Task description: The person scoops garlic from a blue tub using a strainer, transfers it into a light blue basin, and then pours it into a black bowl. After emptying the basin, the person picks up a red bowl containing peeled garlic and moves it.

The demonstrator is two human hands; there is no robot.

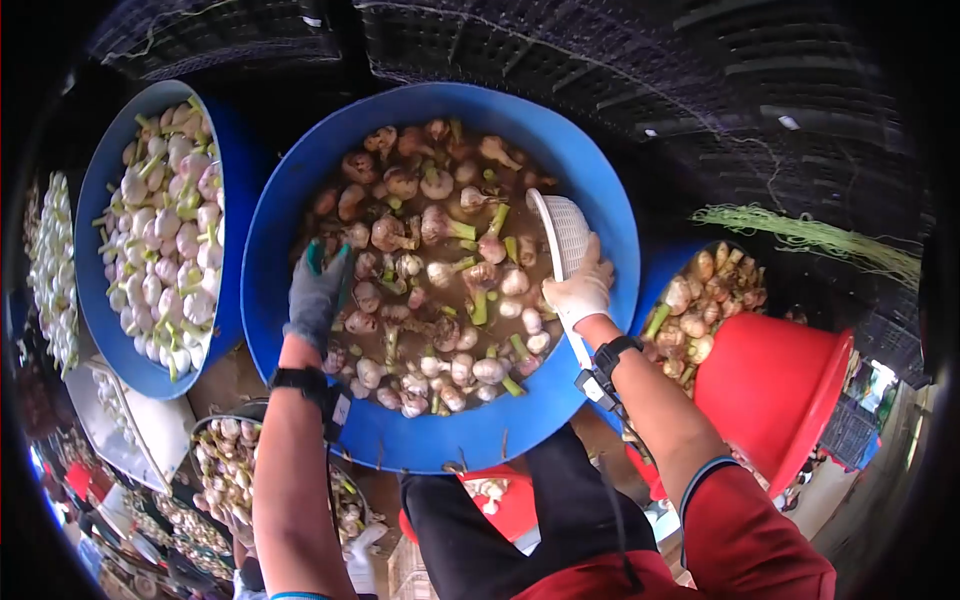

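Observation:
A large blue tub [440,455] in front of me holds muddy water with many garlic bulbs [437,224] floating in it. My right hand [580,287], in a white glove, grips a white plastic strainer basket [566,232] by its rim, tilted on edge at the tub's right side. At the left side of the water is my left hand [317,292], in a grey glove with green fingertips; its fingers are apart beside the bulbs, and nothing shows in it.
Left stands a blue tub [85,250] of cleaner white garlic. To the right are more garlic bulbs [690,315], a red tub [765,385] and green string [810,235]. Dark crates [800,120] line the back. Lower left, a bucket of garlic [228,462] stands near a white container [130,425].

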